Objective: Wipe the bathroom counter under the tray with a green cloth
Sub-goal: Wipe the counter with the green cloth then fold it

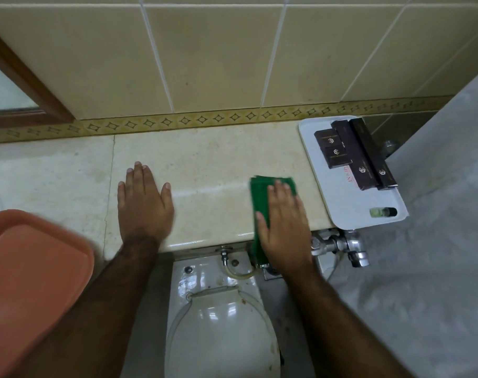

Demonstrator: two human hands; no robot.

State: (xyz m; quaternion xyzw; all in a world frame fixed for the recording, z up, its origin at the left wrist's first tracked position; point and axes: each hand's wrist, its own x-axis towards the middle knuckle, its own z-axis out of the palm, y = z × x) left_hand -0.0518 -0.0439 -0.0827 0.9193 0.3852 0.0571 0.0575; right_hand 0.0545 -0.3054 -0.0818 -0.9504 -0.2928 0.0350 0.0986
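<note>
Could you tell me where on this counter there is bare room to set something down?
The beige stone counter is bare between the left hand and the folded green cloth under the right hand, and along the patterned wall border. The far right is crowded: the white rectangular tray holds dark boxes and a small bottle.

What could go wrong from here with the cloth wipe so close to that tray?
1. The white tray overhangs the counter end; a sideways sweep of the right hand could nudge it off, spilling the dark boxes and small bottle.
2. The green cloth hangs over the front edge and may snag the metal valve fittings.
3. The counter under the tray looks not yet wiped.
</note>
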